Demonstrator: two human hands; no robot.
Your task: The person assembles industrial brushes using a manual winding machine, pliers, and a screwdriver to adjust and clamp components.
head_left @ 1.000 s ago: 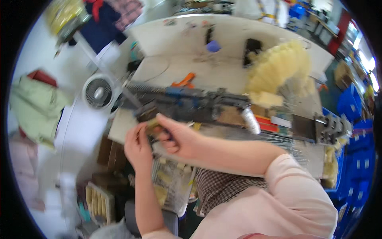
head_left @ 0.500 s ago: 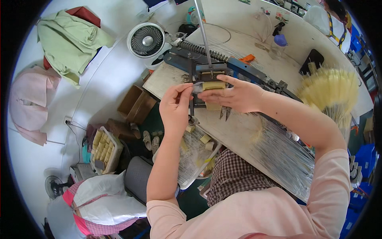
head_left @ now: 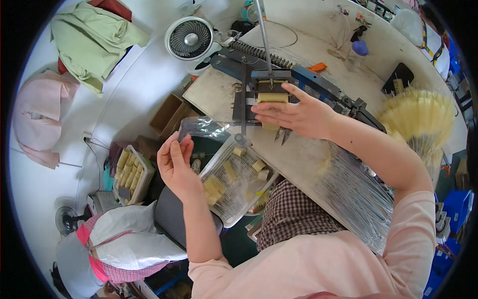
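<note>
A strip of clear plastic film (head_left: pixel 206 127) is pinched between the thumb and fingers of my left hand (head_left: pixel 178 167), stretching out beside the bench's near left edge. My right hand (head_left: pixel 301 112) lies over a metal bench fixture (head_left: pixel 243 107), fingers outstretched and spread. Its fingertips rest at a pale yellow wrapped bundle (head_left: pixel 273 97) in the fixture; whether they press on it is hard to see. Another yellow piece (head_left: pixel 270 126) shows just below the fingers. Pointed metal tips, like those of scissors or snips (head_left: pixel 283 136), stick out under my right hand.
A white mesh basket (head_left: pixel 231 219) with yellow pieces stands by my lap. Thin wires (head_left: pixel 348 199) cover the bench's right side, with a fan of yellow bristled wires (head_left: pixel 418 114) beyond. A fan (head_left: pixel 190 40) stands at the back; a co-worker (head_left: pixel 129 234) sits at left.
My left hand has moved away from the fixture, down and to the left, drawing the clear film out with it. My right hand has stayed at the yellow bundle.
</note>
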